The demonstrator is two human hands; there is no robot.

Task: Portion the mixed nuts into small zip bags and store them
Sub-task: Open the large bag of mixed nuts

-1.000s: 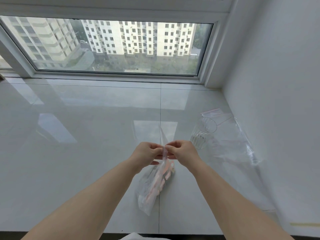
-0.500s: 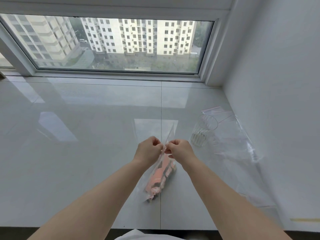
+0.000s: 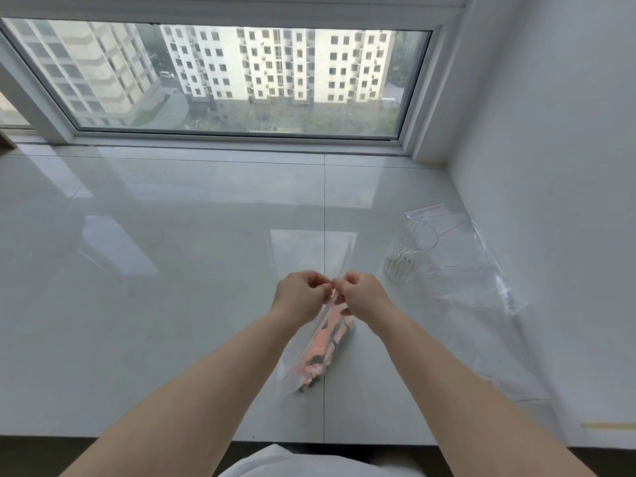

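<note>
The left hand (image 3: 301, 293) and the right hand (image 3: 361, 293) are meeting in the middle of the white worktop (image 3: 172, 270), both with a narrow grip that is pinching the top edge of a clear zip bag (image 3: 320, 352). The bag is hanging down from the fingers towards the near side, and its low end is touching the worktop. Orange packets are lying inside it. To the right, a ribbed glass (image 3: 407, 253) is standing upright, just beside a pile of empty bags (image 3: 471, 270) near the wall.
</note>
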